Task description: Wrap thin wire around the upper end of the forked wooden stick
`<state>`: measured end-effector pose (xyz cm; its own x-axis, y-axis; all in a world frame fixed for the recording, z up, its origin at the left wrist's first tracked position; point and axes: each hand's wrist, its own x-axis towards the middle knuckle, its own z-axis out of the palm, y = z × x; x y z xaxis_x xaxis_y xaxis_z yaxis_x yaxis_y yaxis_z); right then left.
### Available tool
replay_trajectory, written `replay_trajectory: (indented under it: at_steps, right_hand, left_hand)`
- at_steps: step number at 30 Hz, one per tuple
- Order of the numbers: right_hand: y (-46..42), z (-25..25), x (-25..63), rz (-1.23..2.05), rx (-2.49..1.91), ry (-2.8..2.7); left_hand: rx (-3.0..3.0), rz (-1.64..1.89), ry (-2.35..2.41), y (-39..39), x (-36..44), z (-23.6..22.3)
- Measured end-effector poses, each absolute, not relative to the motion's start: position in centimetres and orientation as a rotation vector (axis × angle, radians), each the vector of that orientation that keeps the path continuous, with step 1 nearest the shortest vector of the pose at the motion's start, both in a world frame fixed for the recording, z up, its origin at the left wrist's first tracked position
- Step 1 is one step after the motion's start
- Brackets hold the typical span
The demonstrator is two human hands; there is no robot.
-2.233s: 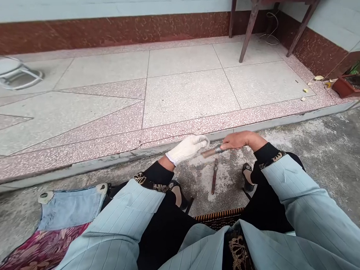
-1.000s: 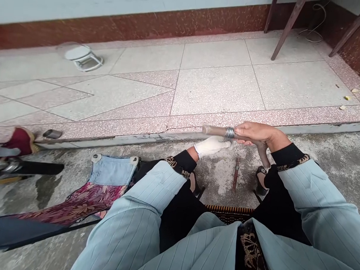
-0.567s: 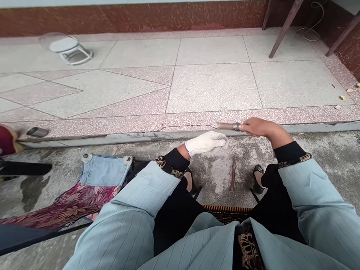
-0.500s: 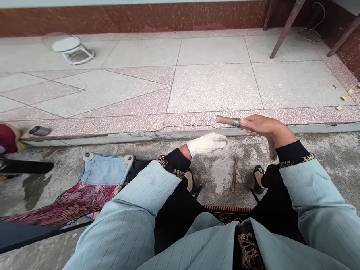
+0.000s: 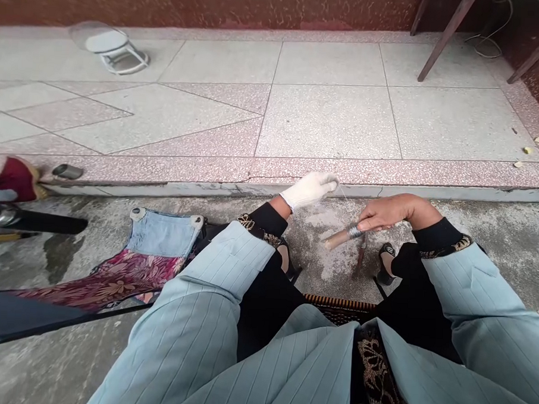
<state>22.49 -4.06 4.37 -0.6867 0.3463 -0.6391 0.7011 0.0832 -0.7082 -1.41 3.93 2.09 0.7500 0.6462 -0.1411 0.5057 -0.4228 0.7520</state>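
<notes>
My left hand (image 5: 312, 189), in a white knit glove, is closed in a pinch with a thin wire (image 5: 342, 192) leading from its fingers toward my right hand. Bare, my right hand (image 5: 385, 212) grips a brown stick (image 5: 338, 238) that has silvery wire (image 5: 353, 230) wound around it. The stick slants down to the left, its light end free. Beneath it, on the concrete between my feet, lies a reddish-brown hand tool (image 5: 360, 256), partly covered by the stick and blurred.
A raised tiled step (image 5: 326, 121) runs in front of me. On it are a white stool (image 5: 113, 46), a small metal cup (image 5: 68, 171) and wooden legs (image 5: 446, 40). A chair with denim and floral cloth (image 5: 163, 233) stands at my left. Another person's red shoe (image 5: 20, 179) shows at far left.
My right hand has come down toward me, and the stick has swung from nearly level to a downward slant. My left hand has risen slightly, and the view has tilted down.
</notes>
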Motion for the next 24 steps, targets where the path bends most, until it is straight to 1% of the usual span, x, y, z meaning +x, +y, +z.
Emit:
replay_trajectory:
  at_steps: [2,3,4,5,6,9,12,13,15,17,19,21,24]
  right_hand:
    - [-3.4,3.7,23.2,-1.308,1.412,2.046]
    - [-3.0,3.6,23.7,-1.193,1.623,2.021]
    - [-2.6,3.7,24.2,-1.156,1.818,1.986]
    - [-2.3,3.9,24.6,-1.224,1.973,1.957]
    - [-2.0,4.2,24.9,-1.367,2.103,1.936]
    - [-2.1,5.4,24.6,-1.980,2.241,1.884]
    - [-2.7,6.4,23.5,-2.449,2.037,1.923]
    - [-2.9,6.6,23.2,-2.533,1.911,1.957]
    - [-3.1,6.8,23.2,-2.574,1.596,2.043]
    - [-3.2,6.7,23.5,-2.453,1.250,2.117]
    - [-3.2,6.2,23.8,-2.231,1.026,2.121]
    - [-3.2,5.5,23.9,-1.983,0.973,2.067]
    - [-3.0,4.6,23.8,-1.552,1.159,2.015]
  left_hand:
    - [1.964,0.272,0.795,3.8,-1.7,2.9]
    - [1.875,0.294,0.748,3.5,-1.9,3.2]
    - [1.784,0.302,0.696,3.2,-1.9,3.4]
    - [1.696,0.298,0.645,2.8,-1.9,3.4]
    - [1.615,0.281,0.595,2.4,-1.9,3.4]
    - [1.451,0.150,0.467,0.7,-1.4,2.5]
    - [1.415,0.010,0.379,-0.7,-0.8,1.0]
    - [1.416,-0.008,0.379,-0.9,-0.7,0.5]
    - [1.442,0.002,0.460,-0.6,-0.7,-0.1]
    - [1.487,0.107,0.593,0.4,-0.9,-0.2]
    - [1.523,0.259,0.650,1.5,-1.3,0.2]
    - [1.563,0.297,0.599,2.1,-1.6,0.7]
    - [1.597,0.204,0.528,1.9,-1.7,1.2]
